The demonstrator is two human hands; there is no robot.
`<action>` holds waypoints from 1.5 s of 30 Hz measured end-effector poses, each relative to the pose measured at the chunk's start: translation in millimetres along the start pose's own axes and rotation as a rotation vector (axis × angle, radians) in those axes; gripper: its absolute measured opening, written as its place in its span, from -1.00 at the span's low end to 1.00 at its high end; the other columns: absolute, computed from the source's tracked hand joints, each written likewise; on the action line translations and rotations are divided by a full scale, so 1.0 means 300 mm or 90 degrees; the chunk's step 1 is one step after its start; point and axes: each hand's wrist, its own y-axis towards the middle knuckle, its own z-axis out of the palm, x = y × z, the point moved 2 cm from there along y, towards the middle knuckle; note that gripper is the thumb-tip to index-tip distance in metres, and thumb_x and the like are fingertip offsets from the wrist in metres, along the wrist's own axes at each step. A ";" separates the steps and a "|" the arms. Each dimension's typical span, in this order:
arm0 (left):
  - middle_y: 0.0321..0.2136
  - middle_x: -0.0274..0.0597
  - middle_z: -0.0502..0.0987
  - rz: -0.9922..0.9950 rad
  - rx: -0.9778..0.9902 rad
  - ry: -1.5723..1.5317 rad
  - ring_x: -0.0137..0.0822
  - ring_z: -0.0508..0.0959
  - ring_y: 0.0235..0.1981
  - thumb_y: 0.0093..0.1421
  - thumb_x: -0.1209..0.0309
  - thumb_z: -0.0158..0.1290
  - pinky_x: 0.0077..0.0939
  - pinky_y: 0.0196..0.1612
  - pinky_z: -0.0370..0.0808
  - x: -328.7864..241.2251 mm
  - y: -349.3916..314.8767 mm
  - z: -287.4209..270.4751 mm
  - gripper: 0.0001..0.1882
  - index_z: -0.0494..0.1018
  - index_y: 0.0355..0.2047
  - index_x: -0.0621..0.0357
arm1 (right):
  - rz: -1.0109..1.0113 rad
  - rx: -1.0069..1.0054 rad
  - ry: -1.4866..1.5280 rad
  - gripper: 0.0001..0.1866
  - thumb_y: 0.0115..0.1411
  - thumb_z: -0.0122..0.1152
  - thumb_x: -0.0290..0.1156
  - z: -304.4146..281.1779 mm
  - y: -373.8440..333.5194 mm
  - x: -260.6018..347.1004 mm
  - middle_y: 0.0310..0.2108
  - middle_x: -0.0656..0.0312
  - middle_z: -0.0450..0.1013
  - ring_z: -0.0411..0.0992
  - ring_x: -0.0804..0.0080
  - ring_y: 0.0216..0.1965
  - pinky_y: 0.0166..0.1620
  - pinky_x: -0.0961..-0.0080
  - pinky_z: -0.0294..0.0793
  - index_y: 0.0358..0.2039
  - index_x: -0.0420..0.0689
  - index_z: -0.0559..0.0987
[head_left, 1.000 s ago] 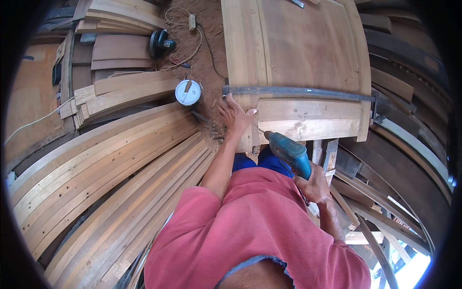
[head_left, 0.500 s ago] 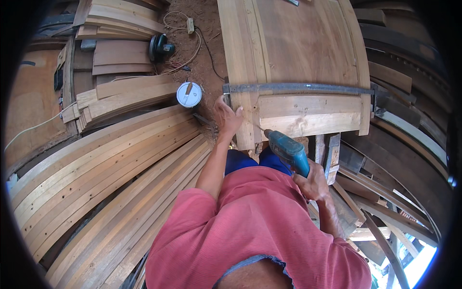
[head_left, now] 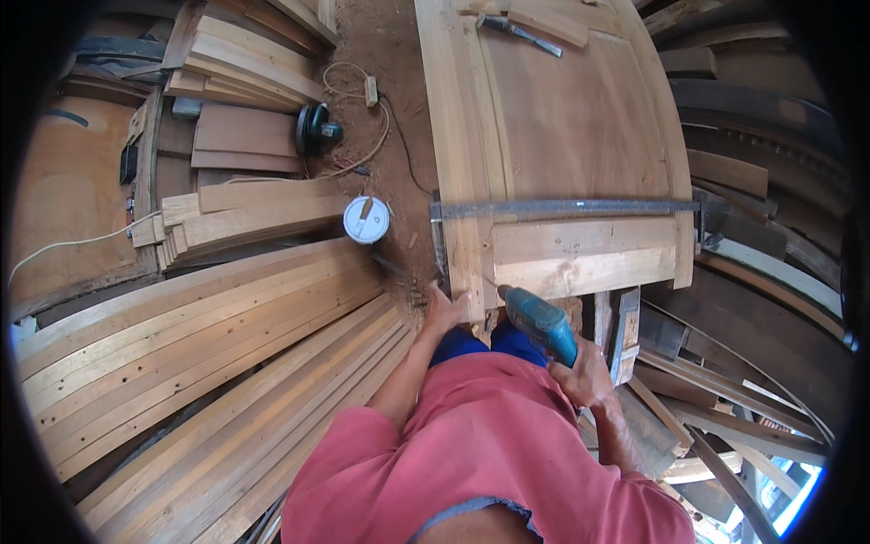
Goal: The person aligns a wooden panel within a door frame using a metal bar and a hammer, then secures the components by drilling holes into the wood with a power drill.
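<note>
My right hand [head_left: 589, 374] is wrapped round the grip of a teal power drill [head_left: 539, 319]. The drill's thin bit points at the near left part of a wooden panelled door [head_left: 580, 136], close to a joint in the frame; I cannot tell if it touches. At the door's near left corner rests my left hand [head_left: 444, 313], fingers apart, with the thumb on the upper face and the other fingers along the outer edge. A long metal bar clamp [head_left: 562, 209] spans the door's width just beyond both hands.
Long planks [head_left: 208, 335] are stacked on the left. A white tub [head_left: 365, 222] with a brush on it stands beside the door. Further off are a dark green power tool [head_left: 317, 129] and a cord connector [head_left: 371, 91]. A chisel [head_left: 521, 34] and a wood block [head_left: 550, 23] lie on the door.
My left hand has slid from beside the clamp's end toward the door's near corner. The view has tilted, bringing the chisel and block into sight. The drill stays in my right hand.
</note>
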 end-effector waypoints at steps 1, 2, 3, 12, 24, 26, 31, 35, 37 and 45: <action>0.24 0.50 0.21 -0.022 0.050 -0.016 0.19 0.26 0.33 0.08 -0.03 0.29 -0.18 0.37 0.20 -0.012 -0.014 -0.002 0.13 -0.05 0.32 0.58 | -0.002 0.009 0.000 -0.69 -0.01 0.24 -0.31 -0.006 0.003 0.009 -0.44 -0.20 0.51 0.56 -0.12 -0.33 -0.16 0.15 0.50 -0.32 -0.29 0.57; 0.24 0.50 0.21 -0.018 0.043 -0.018 0.19 0.26 0.33 0.08 -0.03 0.29 -0.18 0.37 0.20 -0.004 -0.022 -0.006 0.13 -0.05 0.32 0.58 | -0.010 0.007 -0.001 -0.69 -0.01 0.24 -0.31 -0.002 0.003 0.009 -0.44 -0.20 0.51 0.56 -0.12 -0.33 -0.16 0.15 0.50 -0.32 -0.29 0.57; 0.25 0.50 0.20 -0.037 0.068 -0.012 0.19 0.26 0.33 0.08 -0.03 0.29 -0.20 0.37 0.20 0.003 -0.025 -0.005 0.13 -0.06 0.32 0.58 | -0.007 0.009 0.002 -0.69 -0.01 0.24 -0.31 0.003 0.004 0.004 -0.44 -0.20 0.51 0.56 -0.13 -0.32 -0.16 0.14 0.50 -0.32 -0.30 0.57; 0.29 0.55 0.16 -0.074 0.165 -0.030 0.23 0.27 0.33 0.11 0.00 0.27 -0.23 0.36 0.23 0.033 -0.014 0.001 0.19 -0.20 0.35 0.62 | -0.020 -0.003 -0.036 -0.64 0.01 0.20 -0.30 0.011 0.014 0.001 -0.41 -0.26 0.53 0.56 -0.22 -0.28 -0.15 0.08 0.51 -0.26 -0.32 0.56; 0.35 0.50 0.07 -0.072 0.170 0.032 0.21 0.18 0.39 0.11 -0.07 0.25 -0.27 0.40 0.17 0.021 -0.024 -0.016 0.25 -0.25 0.36 0.64 | -0.014 0.033 -0.024 -0.65 0.00 0.19 -0.32 0.010 0.017 0.006 -0.39 -0.27 0.53 0.56 -0.20 -0.28 -0.16 0.10 0.51 -0.26 -0.33 0.56; 0.33 0.50 0.11 -0.052 0.168 0.012 0.21 0.21 0.37 0.11 -0.04 0.25 -0.27 0.39 0.19 -0.001 -0.019 -0.019 0.23 -0.23 0.36 0.64 | -0.052 0.005 -0.010 -0.66 -0.01 0.20 -0.32 0.005 0.014 -0.003 -0.42 -0.27 0.51 0.55 -0.19 -0.33 -0.17 0.11 0.50 -0.28 -0.33 0.55; 0.25 0.54 0.21 -0.042 0.109 -0.002 0.22 0.27 0.33 0.06 0.05 0.31 -0.23 0.35 0.24 0.040 -0.018 0.015 0.15 -0.13 0.32 0.62 | -0.031 0.003 -0.003 -0.72 0.00 0.17 -0.37 0.019 0.019 0.018 -0.54 -0.11 0.44 0.46 0.11 -0.48 -0.27 0.21 0.48 -0.33 -0.33 0.53; 0.17 0.53 0.30 -0.016 0.085 -0.012 0.23 0.37 0.25 0.00 0.07 0.36 -0.19 0.31 0.31 -0.012 -0.048 0.004 0.21 -0.18 0.31 0.59 | -0.026 -0.002 0.028 -0.72 0.02 0.17 -0.38 0.030 0.018 0.005 -0.52 -0.06 0.47 0.47 0.17 -0.46 -0.26 0.24 0.48 -0.32 -0.34 0.54; 0.18 0.53 0.29 -0.031 0.088 -0.038 0.25 0.39 0.24 -0.01 0.05 0.38 -0.16 0.29 0.33 -0.043 -0.072 0.013 0.22 -0.17 0.32 0.54 | -0.020 -0.003 0.029 -0.72 0.03 0.17 -0.39 0.027 0.014 0.005 -0.51 -0.05 0.48 0.47 0.18 -0.45 -0.25 0.25 0.48 -0.31 -0.34 0.54; 0.03 0.49 0.44 -0.047 -0.016 0.006 0.30 0.51 0.07 -0.08 0.05 0.41 -0.06 0.13 0.47 -0.086 -0.092 0.044 0.19 -0.11 0.29 0.43 | -0.011 -0.007 0.012 -0.74 0.03 0.15 -0.39 0.026 0.010 0.022 -0.51 -0.05 0.48 0.47 0.20 -0.45 -0.25 0.23 0.47 -0.31 -0.33 0.53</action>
